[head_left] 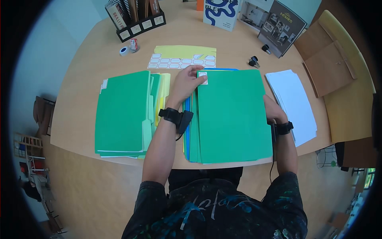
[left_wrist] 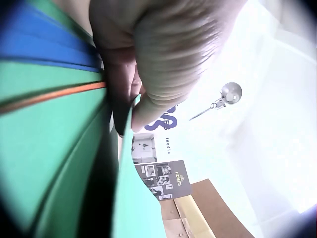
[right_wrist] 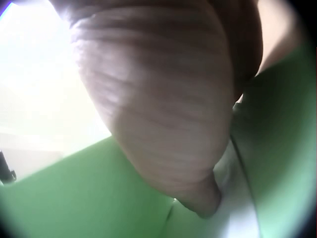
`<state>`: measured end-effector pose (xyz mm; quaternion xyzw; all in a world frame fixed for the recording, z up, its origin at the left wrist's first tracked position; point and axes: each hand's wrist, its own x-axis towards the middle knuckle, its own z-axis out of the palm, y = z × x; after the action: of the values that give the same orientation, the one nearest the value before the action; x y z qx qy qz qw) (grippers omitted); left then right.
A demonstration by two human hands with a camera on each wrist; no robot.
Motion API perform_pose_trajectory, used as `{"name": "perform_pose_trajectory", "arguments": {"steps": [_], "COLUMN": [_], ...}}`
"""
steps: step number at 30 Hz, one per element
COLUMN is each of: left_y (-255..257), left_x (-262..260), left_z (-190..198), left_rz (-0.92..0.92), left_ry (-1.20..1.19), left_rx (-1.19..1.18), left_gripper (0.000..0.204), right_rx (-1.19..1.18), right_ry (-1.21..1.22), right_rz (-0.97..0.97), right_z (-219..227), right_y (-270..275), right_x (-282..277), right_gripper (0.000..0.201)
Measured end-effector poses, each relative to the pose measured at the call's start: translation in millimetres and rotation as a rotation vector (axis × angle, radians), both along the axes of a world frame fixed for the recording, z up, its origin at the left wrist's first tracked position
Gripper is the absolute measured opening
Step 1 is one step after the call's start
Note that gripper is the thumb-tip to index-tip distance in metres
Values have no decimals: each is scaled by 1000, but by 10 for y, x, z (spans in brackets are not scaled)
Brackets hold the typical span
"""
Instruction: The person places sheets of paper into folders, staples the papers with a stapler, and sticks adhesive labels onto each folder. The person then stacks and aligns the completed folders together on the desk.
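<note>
A green file folder (head_left: 234,115) with a white label (head_left: 203,78) at its top left corner lies uppermost on a stack in front of me. My left hand (head_left: 185,84) pinches that corner, thumb over the label and fingers behind the cover. Seen from the left wrist, the cover's edge (left_wrist: 126,131) stands up between thumb and fingers. My right hand (head_left: 273,109) reaches in at the folder's right edge, its fingers hidden under the cover. In the right wrist view its thumb (right_wrist: 200,198) points down between green covers, beside white paper (right_wrist: 240,208); I cannot tell whether it grips anything.
Another stack of green folders (head_left: 121,115) lies at left, white paper sheets (head_left: 292,103) at right. Behind are a label sheet (head_left: 181,63), binder clips (head_left: 253,61), a tape roll (head_left: 124,51), a book rack (head_left: 141,28) and standing books (head_left: 283,28). Brown envelopes (head_left: 328,63) lie at right.
</note>
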<state>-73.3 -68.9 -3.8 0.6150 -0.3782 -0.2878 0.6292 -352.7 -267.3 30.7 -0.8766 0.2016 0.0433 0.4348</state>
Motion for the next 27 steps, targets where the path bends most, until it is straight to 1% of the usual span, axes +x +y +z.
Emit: {"name": "perform_pose_trajectory", "arguments": {"steps": [1, 2, 3, 4, 6, 7, 8, 9, 10, 12, 13, 15, 17, 18, 20, 21, 23, 24, 26, 27], "left_y": [1, 3, 9, 10, -8, -10, -8, 3, 9, 6, 2, 10, 11, 11, 18, 20, 19, 14, 12, 14], "left_x": [23, 44, 46, 47, 74, 88, 102, 102, 105, 123, 123, 67, 48, 64, 85, 85, 80, 87, 85, 71], "left_z": [-18, -38, -23, -10, -107, -121, -139, -142, -144, -139, -137, -91, -63, -80, -86, -90, -106, -101, -111, -100], "left_rz": [-6, -5, 21, 47, 47, 50, 50, 39, 27, 26, 24, 2, -17, -32, -48, -48, -47, -50, -57, -61], "left_ry": [-42, -42, -115, -189, -173, -158, -161, -93, -26, -15, 0, 31, 56, 61, 52, 78, 101, 92, 97, 93], "left_rx": [30, 30, 78, 126, 86, 47, 48, 58, 68, 68, 68, 34, 1, 16, 38, 34, 10, 20, 1, 8], "left_gripper": [43, 43, 42, 41, 40, 39, 39, 38, 38, 40, 43, 45, 48, 51, 53, 53, 53, 53, 51, 51], "right_rx": [0, 82, 164, 164, 241, 241, 215, 191, -57, -248, -245, -351, -359, -355, -682, -678, -589, -582, -687, -682], "right_ry": [0, -89, -178, -179, -499, -502, -454, -404, -445, -415, -418, -277, -125, -135, -355, -368, -186, -196, -197, -200], "right_rz": [3, 3, 1, 0, -88, -88, -219, -352, -350, -318, -320, -107, -16, -17, 189, 182, 237, 230, 296, 289], "right_z": [-43, -98, -117, -116, -72, -6, 82, 131, 162, 275, 364, 518, 542, 443, 97, 46, -50, -46, -46, -17], "right_y": [-20, -30, -13, -17, -51, -102, -197, -307, -417, -551, -526, -355, -161, -153, -198, -204, -232, -231, -248, -223], "right_x": [-7, -24, -24, -8, 65, 92, 98, 116, 205, 429, 581, 966, 1316, 1465, 1756, 1825, 1920, 1929, 1891, 1858], "right_gripper": [61, 55, 48, 48, 37, 37, 34, 32, 33, 33, 33, 35, 35, 35, 39, 39, 43, 43, 41, 41]}}
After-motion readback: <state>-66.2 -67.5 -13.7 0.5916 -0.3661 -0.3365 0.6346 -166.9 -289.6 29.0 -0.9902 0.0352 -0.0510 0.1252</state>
